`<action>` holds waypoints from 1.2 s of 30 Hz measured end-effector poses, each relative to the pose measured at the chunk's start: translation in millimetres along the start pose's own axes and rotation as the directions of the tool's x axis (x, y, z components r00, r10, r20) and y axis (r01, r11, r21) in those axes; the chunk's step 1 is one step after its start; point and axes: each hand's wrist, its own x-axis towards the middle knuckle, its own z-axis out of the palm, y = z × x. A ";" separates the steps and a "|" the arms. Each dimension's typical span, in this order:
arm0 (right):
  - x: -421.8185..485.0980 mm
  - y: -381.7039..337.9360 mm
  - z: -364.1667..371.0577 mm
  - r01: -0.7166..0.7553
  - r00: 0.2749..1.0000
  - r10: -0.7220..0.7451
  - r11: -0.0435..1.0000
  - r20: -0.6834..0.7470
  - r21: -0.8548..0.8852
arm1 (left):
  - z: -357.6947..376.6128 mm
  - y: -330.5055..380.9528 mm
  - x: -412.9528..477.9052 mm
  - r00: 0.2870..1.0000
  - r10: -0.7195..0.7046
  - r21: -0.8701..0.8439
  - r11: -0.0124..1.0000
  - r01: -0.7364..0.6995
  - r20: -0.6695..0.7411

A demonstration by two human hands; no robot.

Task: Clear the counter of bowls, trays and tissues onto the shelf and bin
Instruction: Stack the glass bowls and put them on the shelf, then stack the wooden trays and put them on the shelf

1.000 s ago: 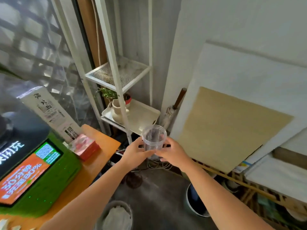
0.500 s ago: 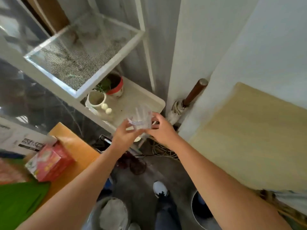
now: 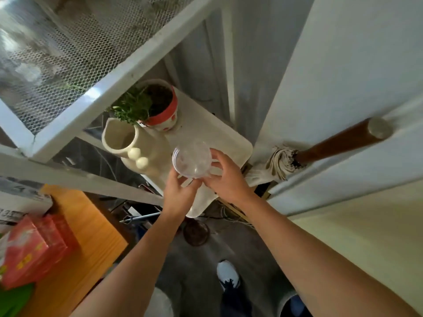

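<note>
- Clear plastic cup [image 3: 191, 159] held in both hands, above the cream tray [image 3: 226, 145] on the lower level of the white shelf [image 3: 128, 72]; whether it touches the tray cannot be told.
- Left hand [image 3: 179, 193] grips the cup from below-left, fingers curled under it; fingertips partly seen through the plastic, blurred.
- Right hand [image 3: 225, 177] closed around the cup's right side, thumb by the rim.
- Cup contents hard to make out, just glare and see-through.
- On the tray: cream jug [image 3: 135, 147] with two round bumps, just left of the cup; plant pot [image 3: 163, 108] with a red band behind it, green leaves over the jug mouth. Pot pattern too small to read.
- Upper shelf level is white mesh, cuts across the top left, blurs what is under it.
- Red tissue box [image 3: 34, 245] on the orange counter [image 3: 87, 243] at lower left; yellow print on it unreadable, box cut off by the frame edge.
- White printed card [image 3: 13, 209] at the left edge: digits like "35" show, the rest cut off.
- Mop [image 3: 320, 149] with a brown handle leans against the white wall to the right of the tray.
- White shoe [image 3: 227, 274] on the grey floor between the arms; bin rims at the bottom edge cut off.
</note>
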 end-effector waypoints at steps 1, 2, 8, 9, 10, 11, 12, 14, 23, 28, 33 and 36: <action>2.5 3.2 0.7 0.009 1.000 -0.009 1.000 -0.001 0.011 | 2.0 -3.4 1.9 1.000 0.000 -0.005 1.000 0.000 -0.004; 4.6 5.8 1.2 0.016 1.000 -0.016 1.000 -0.003 0.021 | 3.5 -6.0 3.7 1.000 0.004 -0.005 1.000 -0.004 -0.007; 10.5 8.5 0.1 0.018 1.000 -0.018 0.999 0.000 0.026 | 7.7 -6.7 8.4 1.000 -0.021 0.030 0.999 0.022 -0.023; 9.8 7.6 -0.9 0.018 1.000 -0.018 1.000 0.003 0.019 | 7.2 -6.8 8.4 1.000 -0.020 0.034 0.999 0.021 -0.017; 8.5 6.4 -2.2 0.019 1.000 -0.019 1.000 0.002 0.010 | 6.4 -6.5 8.5 1.000 -0.015 0.041 0.999 0.015 -0.008; 7.3 5.7 -3.7 0.019 1.000 -0.019 1.000 0.001 -0.001 | 5.8 -6.0 8.9 1.000 -0.012 0.052 0.999 0.012 -0.002; 5.7 4.5 -5.1 0.013 1.000 -0.014 1.000 -0.001 -0.015 | 4.5 -5.0 8.6 1.000 -0.015 0.066 0.998 0.015 0.001; 0.7 0.6 -8.5 -0.017 1.000 0.016 0.998 -0.013 -0.060 | 1.1 -1.3 5.5 0.999 -0.041 0.086 0.996 0.040 0.007; -71.9 -45.9 -25.9 -0.058 0.993 0.025 0.953 -0.113 -0.297 | -27.8 32.4 -70.6 0.994 -0.103 0.198 0.976 0.093 0.037; -163.0 -93.8 -7.4 0.001 0.991 -0.057 0.913 -0.124 -0.409 | -73.9 48.8 -163.2 0.994 0.101 0.341 0.934 -0.109 0.042; -287.4 -127.5 63.0 0.080 0.988 -0.139 0.846 -0.072 -0.527 | -162.4 21.2 -290.7 0.985 0.171 0.342 0.926 -0.163 0.005; -365.6 -129.3 124.8 0.126 0.992 -0.112 0.811 0.060 -0.572 | -225.9 -24.5 -371.7 0.988 0.144 0.465 0.879 -0.103 -0.053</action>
